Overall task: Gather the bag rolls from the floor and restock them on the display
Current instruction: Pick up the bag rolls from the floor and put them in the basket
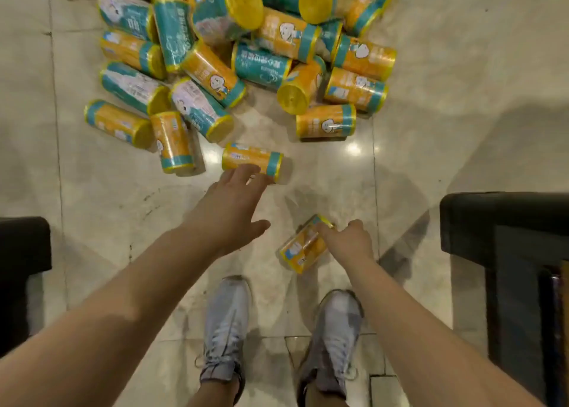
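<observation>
Gripping one bag roll [303, 248] mid-body w/ right hand [349, 243]; left hand [234, 203] spread wide at nearest loose roll [252, 159]. Prob light, firm, slick wrap (grab round barrel, not ends).

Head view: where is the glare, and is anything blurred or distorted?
In the head view, glare spots shine on the glossy floor; the right hand and its bag roll are motion-blurred; the wide lens slightly bows the tile joints.
</observation>
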Demonstrator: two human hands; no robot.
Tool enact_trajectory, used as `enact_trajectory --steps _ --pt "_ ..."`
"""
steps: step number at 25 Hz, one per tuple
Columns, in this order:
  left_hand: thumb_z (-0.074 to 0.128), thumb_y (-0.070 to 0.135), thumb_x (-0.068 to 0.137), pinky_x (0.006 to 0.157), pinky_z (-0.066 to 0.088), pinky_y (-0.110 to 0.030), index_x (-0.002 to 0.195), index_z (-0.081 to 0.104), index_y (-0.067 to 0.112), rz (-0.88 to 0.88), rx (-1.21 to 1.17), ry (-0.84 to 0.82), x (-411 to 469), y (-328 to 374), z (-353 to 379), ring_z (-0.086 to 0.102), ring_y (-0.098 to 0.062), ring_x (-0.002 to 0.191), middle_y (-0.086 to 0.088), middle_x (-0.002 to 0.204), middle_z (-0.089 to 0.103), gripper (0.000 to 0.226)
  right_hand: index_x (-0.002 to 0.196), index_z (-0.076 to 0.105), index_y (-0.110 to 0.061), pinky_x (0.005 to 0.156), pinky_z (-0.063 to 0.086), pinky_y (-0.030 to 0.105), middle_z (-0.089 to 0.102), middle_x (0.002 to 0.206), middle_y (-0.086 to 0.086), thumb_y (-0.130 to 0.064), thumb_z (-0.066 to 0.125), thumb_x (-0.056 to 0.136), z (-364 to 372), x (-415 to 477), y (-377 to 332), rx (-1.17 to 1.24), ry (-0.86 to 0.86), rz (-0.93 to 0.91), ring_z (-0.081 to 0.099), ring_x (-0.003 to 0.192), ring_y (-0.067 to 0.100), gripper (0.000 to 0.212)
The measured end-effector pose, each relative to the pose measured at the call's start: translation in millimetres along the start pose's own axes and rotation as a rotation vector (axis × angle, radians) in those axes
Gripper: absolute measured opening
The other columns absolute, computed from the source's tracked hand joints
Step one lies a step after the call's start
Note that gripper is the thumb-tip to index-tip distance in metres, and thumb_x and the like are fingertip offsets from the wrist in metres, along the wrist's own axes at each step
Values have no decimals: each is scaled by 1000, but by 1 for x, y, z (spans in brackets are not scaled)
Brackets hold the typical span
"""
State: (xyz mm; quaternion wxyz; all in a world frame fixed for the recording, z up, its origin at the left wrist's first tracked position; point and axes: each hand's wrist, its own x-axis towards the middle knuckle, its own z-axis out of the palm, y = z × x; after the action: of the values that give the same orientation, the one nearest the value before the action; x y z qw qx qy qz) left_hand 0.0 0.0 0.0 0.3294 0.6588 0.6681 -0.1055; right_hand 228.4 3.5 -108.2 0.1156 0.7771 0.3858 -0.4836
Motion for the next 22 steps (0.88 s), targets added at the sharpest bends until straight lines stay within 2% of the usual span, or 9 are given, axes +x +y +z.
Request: enact_trajectory --steps 3,5,7,10,12,14,17,20,22 --pt "76 42 84 111 37 -45 151 35 24 -4 29 8 16 -8 18 31 -30 141 -6 159 26 80 136 40 0 72 43 30 56 133 19 -52 73 85 19 19 4 73 -57 77 59 117 34 80" --pt "76 40 85 112 37 -44 151 34 24 5 49 17 30 -12 27 30 -30 142 -6 159 25 80 130 47 -3 75 55 38 60 124 15 -55 77 79 29 32 7 138 -57 66 64 107 31 79" --pt "76 36 85 114 35 -44 154 31 23 10 27 32 48 -11 32 29 -30 144 -5 160 24 83 119 55 -7 77 59 40 65 112 11 -56 80 72 26 32 9 143 -46 19 67 97 27 73" --pt "78 21 82 119 27 -46 157 24 21 -32 77 88 86 -12 41 21 -32 148 -9 162 22 92 99 58 -17 70 48 28 66 102 6 -52 83 65 12 20 13 76 7 -170 66 95 23 55" --pt "75 12 83 122 18 -49 159 19 23 -68 204 104 114 -15 54 17 -31 150 -10 163 19 94 101 57 -25 69 47 25 63 102 1 -50 82 57 0 13 13 106 36 -294 64 93 19 56" --pt "72 11 84 122 12 -54 158 20 23 -74 297 94 133 -19 70 20 -30 150 -8 161 24 92 108 56 -25 67 44 18 57 106 -2 -42 86 58 -12 11 7 126 59 -389 60 91 14 60" --pt "73 13 82 116 27 -54 147 40 21 -25 310 143 142 -27 83 40 -31 135 -5 145 45 74 114 54 -24 69 38 8 50 110 -5 -30 89 62 -24 15 -9 132 94 -492 56 96 10 62" --pt "80 16 73 98 44 -49 131 52 17 10 128 254 124 -36 65 53 -34 118 -7 128 54 65 119 52 -26 75 36 3 44 113 -8 -20 87 67 -44 3 -30 146 110 -541 51 104 9 63" --pt "88 20 68 88 49 -42 125 53 16 -84 -245 354 90 -36 28 57 -28 108 -5 121 57 68 120 52 -27 78 35 2 45 110 -13 -20 88 67 -69 -28 -48 136 135 -609 50 107 9 65"
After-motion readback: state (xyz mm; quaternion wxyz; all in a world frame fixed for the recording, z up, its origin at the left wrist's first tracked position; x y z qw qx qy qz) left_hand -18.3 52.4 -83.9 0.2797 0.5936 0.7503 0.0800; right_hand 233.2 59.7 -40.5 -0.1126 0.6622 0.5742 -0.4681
